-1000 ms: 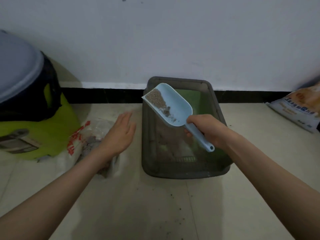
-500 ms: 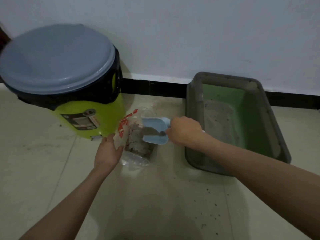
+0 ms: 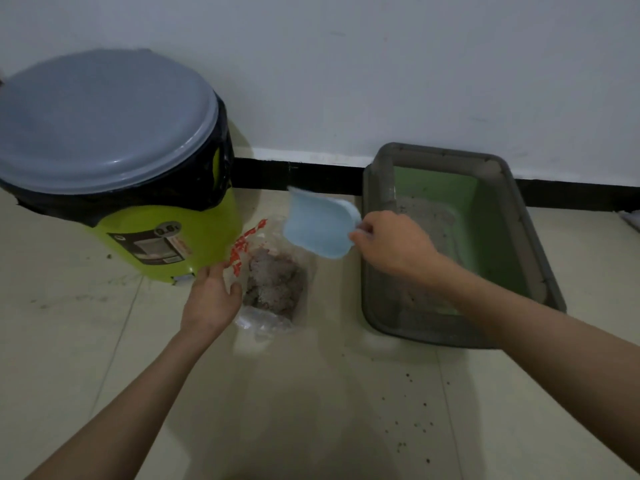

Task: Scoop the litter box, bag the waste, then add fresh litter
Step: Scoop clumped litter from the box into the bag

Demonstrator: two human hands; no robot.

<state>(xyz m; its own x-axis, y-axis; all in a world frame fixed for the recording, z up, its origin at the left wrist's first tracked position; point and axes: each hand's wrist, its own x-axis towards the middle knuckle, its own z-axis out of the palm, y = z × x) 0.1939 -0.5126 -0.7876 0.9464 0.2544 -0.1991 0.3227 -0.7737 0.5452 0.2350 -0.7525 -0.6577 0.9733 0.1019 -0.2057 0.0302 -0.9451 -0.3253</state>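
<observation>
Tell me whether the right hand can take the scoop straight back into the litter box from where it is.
Probably yes. The right hand grips the blue scoop above the plastic bag, right beside the litter box, whose top is open. Nothing stands between them; the left hand is across at the bag's edge.

Scoop over the bag, box beside it.
The pale blue scoop (image 3: 318,228) hangs upturned above the clear bag (image 3: 273,289), which holds grey clumps of waste. Right of it, the grey box (image 3: 540,258), green inside, holds thin litter (image 3: 424,216).
</observation>
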